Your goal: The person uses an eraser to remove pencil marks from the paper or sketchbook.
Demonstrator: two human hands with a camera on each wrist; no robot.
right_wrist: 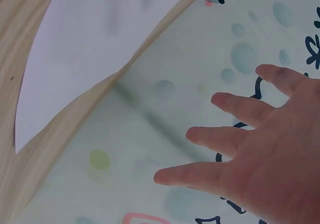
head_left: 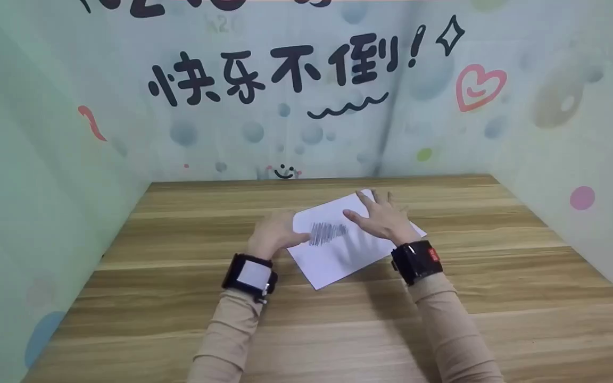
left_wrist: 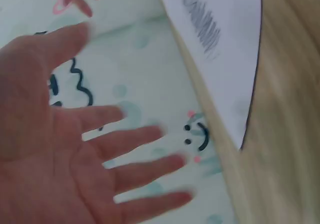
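A white sheet of paper (head_left: 338, 255) lies tilted on the wooden table (head_left: 179, 298), with a grey pencil scribble (head_left: 328, 231) near its middle. My left hand (head_left: 276, 231) is open at the sheet's left edge, its thumb reaching toward the scribble. My right hand (head_left: 383, 218) hovers over the sheet's far right part, fingers straight and spread. The left wrist view shows the left hand (left_wrist: 90, 149) with palm open and fingers apart, and the paper (left_wrist: 230, 69) off to one side of it. In the right wrist view the right hand (right_wrist: 260, 154) is spread, holding nothing, with the paper (right_wrist: 90, 44) beyond it.
Pale decorated walls (head_left: 296, 106) with black characters, a pink heart (head_left: 478, 85) and dots close in the table at the back and both sides. Bare wood stretches around the sheet. Both wrists wear black bands over beige sleeves.
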